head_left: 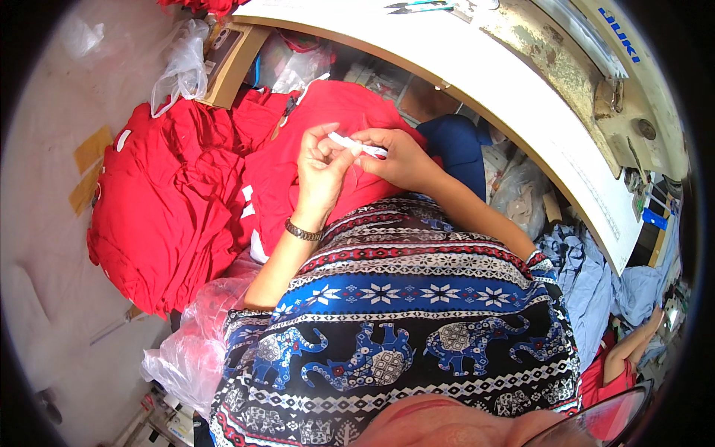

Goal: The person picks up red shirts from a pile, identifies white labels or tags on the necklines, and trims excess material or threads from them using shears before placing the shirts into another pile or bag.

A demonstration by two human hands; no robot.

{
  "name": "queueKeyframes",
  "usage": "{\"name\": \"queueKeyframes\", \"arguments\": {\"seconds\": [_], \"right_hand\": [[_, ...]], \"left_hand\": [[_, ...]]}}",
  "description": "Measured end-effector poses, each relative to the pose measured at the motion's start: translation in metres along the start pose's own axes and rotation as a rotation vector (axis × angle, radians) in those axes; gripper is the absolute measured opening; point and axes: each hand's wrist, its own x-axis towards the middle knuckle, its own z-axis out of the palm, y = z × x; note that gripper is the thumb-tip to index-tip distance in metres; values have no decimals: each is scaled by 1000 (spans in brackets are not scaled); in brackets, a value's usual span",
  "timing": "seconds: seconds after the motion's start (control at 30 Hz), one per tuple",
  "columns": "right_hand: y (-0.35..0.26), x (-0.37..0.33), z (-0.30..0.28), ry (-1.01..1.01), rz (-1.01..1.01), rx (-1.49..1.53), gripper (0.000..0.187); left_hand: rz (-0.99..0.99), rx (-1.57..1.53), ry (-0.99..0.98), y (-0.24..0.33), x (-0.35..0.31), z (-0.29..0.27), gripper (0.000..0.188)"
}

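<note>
Over my lap, both hands are raised and pinch a short, folded white strip (344, 141) that looks like cloth tape or labels. My left hand (322, 170) grips its left part between thumb and fingers, with a dark bracelet or watch (303, 229) on that wrist. At its right end my right hand (398, 159) is closed, with the strip's tip showing beyond the fingers. A thin loop of thread seems to hang below the left hand. Beneath the hands spreads red fabric (350, 104), draped across my lap.
A large heap of red garments (164, 216) lies to my left, beside a clear plastic bag (197, 328). The white sewing table (387, 33) curves ahead, with a sewing machine (551, 67) at right. Blue cloth (577, 276) and a co-worker's arm (633, 346) are at far right.
</note>
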Motion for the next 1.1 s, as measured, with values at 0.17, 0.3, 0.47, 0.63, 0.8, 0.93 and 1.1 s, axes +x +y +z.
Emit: {"name": "queueKeyframes", "arguments": {"seconds": [0.17,0.3,0.47,0.63,0.8,0.93,1.1], "right_hand": [[2,-5,-2,6,129,60,27],[3,-7,-5,-8,191,14,27],[15,-7,-2,55,74,-14,29],[15,-9,2,84,13,15,26],[18,-8,0,42,-25,-66,22],[16,-9,-1,47,13,-116,22],[11,-10,-1,77,143,36,22]], "left_hand": [[85,119,-26,-7,3,-1,44],[114,130,-21,-11,5,-1,43],[72,66,-85,-3,5,-1,35],[-35,13,-132,8,9,-12,20],[9,162,-86,13,12,-10,22],[-19,89,-62,9,10,-11,21],[-52,-6,-88,9,7,-10,24]]}}
